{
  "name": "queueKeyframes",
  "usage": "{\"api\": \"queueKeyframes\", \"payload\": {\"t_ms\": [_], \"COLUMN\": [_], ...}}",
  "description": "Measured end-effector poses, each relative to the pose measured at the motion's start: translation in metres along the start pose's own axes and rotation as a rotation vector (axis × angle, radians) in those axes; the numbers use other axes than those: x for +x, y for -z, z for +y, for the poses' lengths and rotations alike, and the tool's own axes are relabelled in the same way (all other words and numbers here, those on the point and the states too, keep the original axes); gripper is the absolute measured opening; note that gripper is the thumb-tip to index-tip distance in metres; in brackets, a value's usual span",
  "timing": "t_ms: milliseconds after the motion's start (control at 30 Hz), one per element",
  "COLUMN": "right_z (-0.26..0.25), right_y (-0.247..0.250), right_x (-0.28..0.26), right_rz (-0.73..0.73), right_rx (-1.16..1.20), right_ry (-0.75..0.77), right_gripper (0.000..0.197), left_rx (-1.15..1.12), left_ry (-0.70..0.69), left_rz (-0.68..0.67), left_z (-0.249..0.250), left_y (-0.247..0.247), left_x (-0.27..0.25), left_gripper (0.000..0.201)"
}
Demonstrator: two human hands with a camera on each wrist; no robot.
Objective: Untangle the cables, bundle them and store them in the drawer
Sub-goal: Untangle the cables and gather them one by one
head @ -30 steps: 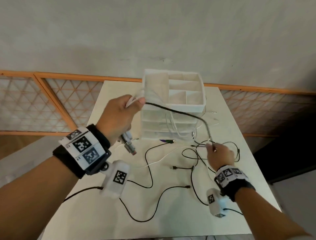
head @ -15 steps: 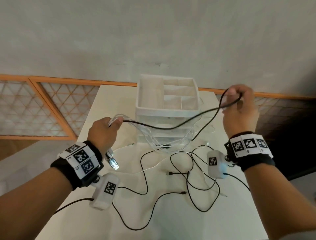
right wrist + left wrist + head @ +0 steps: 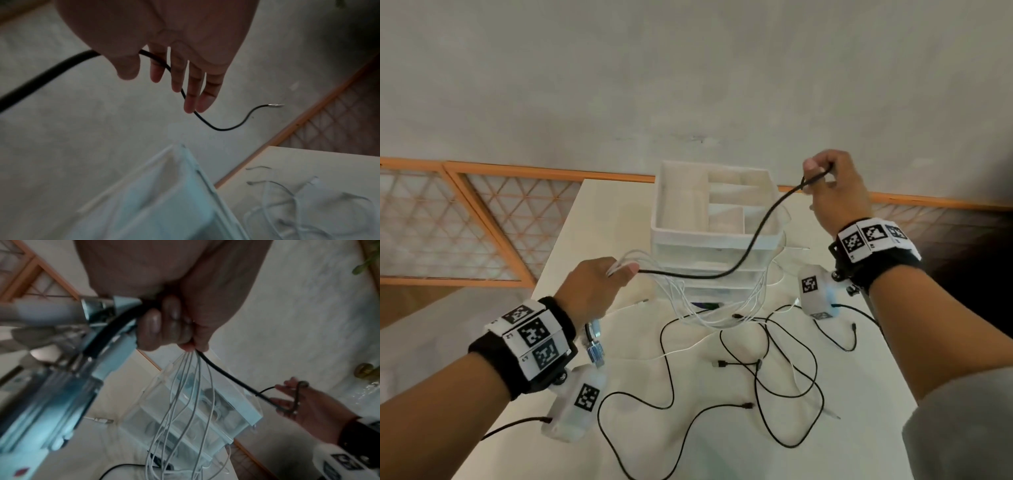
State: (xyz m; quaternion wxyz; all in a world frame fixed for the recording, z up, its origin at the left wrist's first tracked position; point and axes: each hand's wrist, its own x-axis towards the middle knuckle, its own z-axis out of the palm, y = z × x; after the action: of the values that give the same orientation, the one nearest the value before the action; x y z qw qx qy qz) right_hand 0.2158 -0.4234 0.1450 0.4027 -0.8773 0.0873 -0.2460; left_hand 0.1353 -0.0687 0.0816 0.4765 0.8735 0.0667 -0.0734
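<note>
My left hand (image 3: pixel 621 269) grips a bundle of white cable loops (image 3: pixel 688 301) together with one end of a black cable (image 3: pixel 750 257), in front of the white drawer unit (image 3: pixel 715 240). The black cable sags across the unit up to my right hand (image 3: pixel 822 174), which holds it raised at the unit's back right corner. In the right wrist view the cable runs between thumb and fingers (image 3: pixel 193 91), and its metal plug (image 3: pixel 275 105) dangles free. The left wrist view shows the white loops (image 3: pixel 185 386) hanging from my curled fingers (image 3: pixel 152 327).
Several loose black cables (image 3: pixel 774 370) lie tangled on the white table (image 3: pixel 688 445) in front of the drawer unit. A metal connector (image 3: pixel 594 346) hangs below my left wrist. An orange-framed lattice rail (image 3: pixel 482 212) runs behind the table.
My right hand rose from the table to the unit's back right corner, drawing the black cable up with it. My left hand dropped lower and nearer with the white loops.
</note>
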Motion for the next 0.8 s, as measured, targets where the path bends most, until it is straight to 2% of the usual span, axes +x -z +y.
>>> {"api": "queueKeyframes", "payload": {"t_ms": [33, 67, 133, 200, 267, 333, 367, 400, 467, 500, 533, 600, 633, 700, 733, 767, 800], "right_z": [0.013, 0.028, 0.062, 0.090, 0.098, 0.070, 0.046, 0.016, -0.039, -0.055, -0.059, -0.041, -0.025, 0.011, 0.028, 0.043, 0.054], "right_y": [-0.001, -0.001, 0.000, 0.001, 0.000, 0.001, 0.002, 0.002, -0.005, -0.013, -0.025, -0.044, -0.047, -0.042, -0.035, -0.027, -0.020], "right_x": [0.002, 0.002, -0.009, -0.030, -0.049, -0.072, -0.088, -0.108, -0.149, -0.166, -0.179, -0.188, -0.185, -0.169, -0.160, -0.148, -0.138], "right_rz": [-0.037, -0.115, -0.363, -0.545, -0.499, -0.329, -0.297, -0.350, -0.638, -0.763, -0.831, -0.867, -0.936, -1.060, -1.044, -0.957, -0.798], "right_rx": [-0.037, -0.071, -0.184, -0.304, -0.286, -0.144, -0.039, 0.080, 0.239, 0.237, 0.233, 0.143, 0.043, -0.119, -0.179, -0.263, -0.378], "right_ry": [-0.025, -0.058, -0.174, -0.276, -0.253, -0.189, -0.133, -0.061, -0.007, -0.013, -0.033, -0.112, -0.174, -0.358, -0.424, -0.425, -0.347], "right_gripper": [0.018, 0.019, 0.050, 0.065, 0.055, 0.037, 0.033, 0.040, 0.071, 0.077, 0.071, 0.029, 0.013, 0.012, 0.007, 0.004, 0.005], "left_rx": [-0.030, -0.082, -0.159, -0.178, -0.160, -0.098, -0.059, -0.023, 0.005, -0.006, -0.018, -0.031, -0.047, -0.078, -0.059, 0.005, 0.113], "left_ry": [-0.005, -0.008, -0.016, -0.030, -0.041, -0.084, -0.123, -0.166, -0.226, -0.243, -0.258, -0.283, -0.285, -0.256, -0.239, -0.225, -0.210], "left_rz": [-0.043, -0.079, -0.137, -0.178, -0.190, -0.194, -0.203, -0.219, -0.287, -0.335, -0.377, -0.419, -0.429, -0.455, -0.483, -0.522, -0.565], "left_z": [0.002, 0.005, 0.008, 0.011, 0.015, 0.021, 0.027, 0.034, 0.052, 0.060, 0.066, 0.072, 0.073, 0.067, 0.060, 0.052, 0.041], "left_y": [-0.001, -0.002, -0.001, 0.000, 0.001, 0.000, -0.002, -0.005, -0.015, -0.020, -0.023, -0.023, -0.019, -0.007, -0.001, 0.004, 0.007], "left_x": [-0.002, -0.005, -0.009, -0.011, -0.013, -0.014, -0.016, -0.019, -0.029, -0.034, -0.039, -0.047, -0.050, -0.054, -0.054, -0.054, -0.054], "left_gripper": [0.041, 0.039, 0.035, 0.032, 0.032, 0.039, 0.043, 0.046, 0.050, 0.053, 0.055, 0.054, 0.052, 0.047, 0.044, 0.041, 0.038]}}
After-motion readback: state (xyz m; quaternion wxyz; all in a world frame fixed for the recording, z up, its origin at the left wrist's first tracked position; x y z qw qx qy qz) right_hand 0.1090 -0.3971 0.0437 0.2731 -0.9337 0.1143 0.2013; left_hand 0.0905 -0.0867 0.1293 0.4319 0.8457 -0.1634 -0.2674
